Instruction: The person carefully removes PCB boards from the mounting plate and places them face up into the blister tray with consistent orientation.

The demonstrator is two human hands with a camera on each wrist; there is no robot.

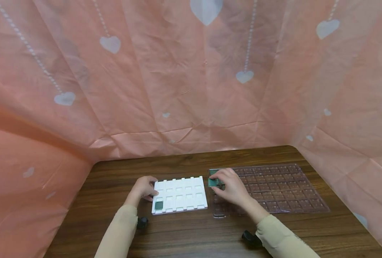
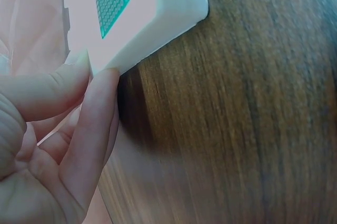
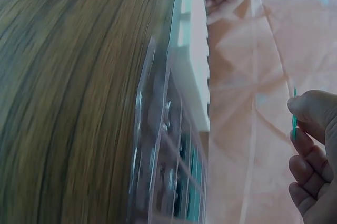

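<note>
My left hand [image 1: 143, 188] grips the left edge of a white tray [image 1: 171, 203] with rows of square pockets. In the left wrist view its thumb and fingers pinch the tray's edge [image 2: 171, 16]. One small green circuit board [image 1: 158, 205] lies in the near-left pocket. Between thumb and fingertips my right hand [image 1: 231, 188] pinches another green circuit board [image 1: 212, 182]. That board [image 3: 295, 121] appears edge-on in the right wrist view, held up over the left end of a clear plastic tray [image 1: 281, 188].
More green boards [image 3: 193, 190] sit in the clear tray's cells at its left end. Both trays lie side by side on a dark wooden table [image 1: 191, 234]. A pink curtain with white hearts [image 1: 184, 86] encloses the back and sides. Black wrist devices [image 1: 250, 237] show near the sleeves.
</note>
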